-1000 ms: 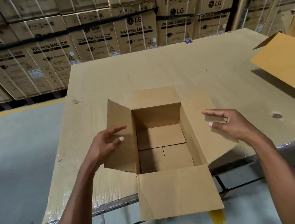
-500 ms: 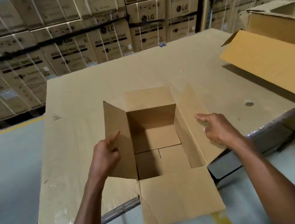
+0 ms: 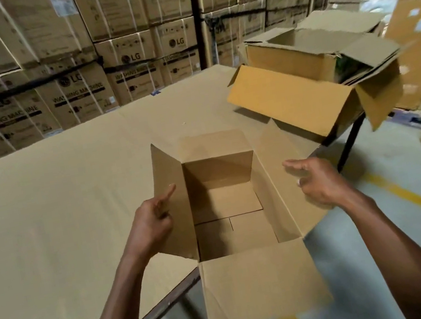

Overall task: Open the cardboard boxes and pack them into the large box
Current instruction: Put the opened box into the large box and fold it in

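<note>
Cardboard boxes are the matter of this job, and one small box (image 3: 229, 206) is seen already opened, standing at the near edge of the tabletop (image 3: 56, 203) with all four flaps spread and nothing inside but its folded bottom. Its near flap hangs past the tabletop edge toward the floor. The left flap is held upright by the left hand (image 3: 153, 223), whose fingers are curled round the flap's edge with the forefinger laid along the cardboard. The right hand (image 3: 317, 182) is kept just over the right flap, fingers loosely spread and gripping nothing; whether it touches the flap cannot be told. The large box (image 3: 310, 79) is found beyond the small box and to its right, at the far right corner of the tabletop, with its own flaps open and one long flap folded out toward the small box. Something dark green is glimpsed inside its right end, but what it is cannot be made out, so how much has been packed is not shown. The opening of this small box is judged done; its transfer into the large box is judged still to be made. By count: one small open box, one large open box, two hands. No other unopened small box is seen on the tabletop. Behind the tabletop, many stacked cartons (image 3: 80, 98) printed for washing machines are lined up, too many and too cut off to number.
</note>
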Demonstrator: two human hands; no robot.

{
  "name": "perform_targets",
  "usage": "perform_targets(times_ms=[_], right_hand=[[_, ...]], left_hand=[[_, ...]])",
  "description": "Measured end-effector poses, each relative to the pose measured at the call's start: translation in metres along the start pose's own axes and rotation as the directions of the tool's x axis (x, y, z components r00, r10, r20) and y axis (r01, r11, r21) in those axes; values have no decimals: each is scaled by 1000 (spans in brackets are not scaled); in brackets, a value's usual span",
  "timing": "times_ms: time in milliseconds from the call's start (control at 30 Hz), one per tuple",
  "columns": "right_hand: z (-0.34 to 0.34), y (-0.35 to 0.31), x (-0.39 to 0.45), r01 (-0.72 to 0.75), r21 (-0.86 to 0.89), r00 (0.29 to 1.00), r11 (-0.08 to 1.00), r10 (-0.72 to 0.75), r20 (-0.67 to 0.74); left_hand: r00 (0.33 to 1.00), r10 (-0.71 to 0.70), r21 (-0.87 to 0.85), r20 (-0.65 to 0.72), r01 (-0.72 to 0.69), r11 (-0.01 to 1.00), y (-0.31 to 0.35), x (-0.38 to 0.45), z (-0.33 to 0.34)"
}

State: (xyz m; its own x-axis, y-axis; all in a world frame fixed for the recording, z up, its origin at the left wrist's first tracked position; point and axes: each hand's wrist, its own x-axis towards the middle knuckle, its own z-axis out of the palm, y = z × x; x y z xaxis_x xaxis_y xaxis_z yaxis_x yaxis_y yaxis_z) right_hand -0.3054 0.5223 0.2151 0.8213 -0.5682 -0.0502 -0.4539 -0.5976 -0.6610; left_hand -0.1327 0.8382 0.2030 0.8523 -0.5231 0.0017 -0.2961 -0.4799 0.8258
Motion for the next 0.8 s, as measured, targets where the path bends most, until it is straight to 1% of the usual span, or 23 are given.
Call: perform_targets(times_ms=[100, 233, 333, 500, 567, 667, 800], right_hand=[[-50, 13, 10, 18, -15, 999, 1000, -18, -48], [-129, 21, 37, 116, -24, 989, 993, -117, -85], [-190, 19, 57, 193, -57, 969, 980, -199, -146], [-286, 10, 89, 279, -103, 925, 955, -296, -238], [-322, 9, 103, 293, -111, 913, 950, -312, -264], [-372, 11, 134, 290, -79, 906, 954, -300, -297], [-428, 17, 178, 292, -62, 901, 954, -297, -316]], left_hand=[[998, 49, -17, -34, -49, 999, 46, 11, 16], [989, 86, -90, -123, -97, 991, 115, 21, 23], [972, 124, -136, -198, -153, 979, 171, 35, 30], [946, 211, -153, -247, -254, 955, 253, 80, 48], [932, 249, -158, -263, -296, 942, 286, 101, 52], [913, 301, -174, -276, -355, 918, 338, 134, 54], [890, 355, -133, -285, -404, 905, 395, 190, 58]])
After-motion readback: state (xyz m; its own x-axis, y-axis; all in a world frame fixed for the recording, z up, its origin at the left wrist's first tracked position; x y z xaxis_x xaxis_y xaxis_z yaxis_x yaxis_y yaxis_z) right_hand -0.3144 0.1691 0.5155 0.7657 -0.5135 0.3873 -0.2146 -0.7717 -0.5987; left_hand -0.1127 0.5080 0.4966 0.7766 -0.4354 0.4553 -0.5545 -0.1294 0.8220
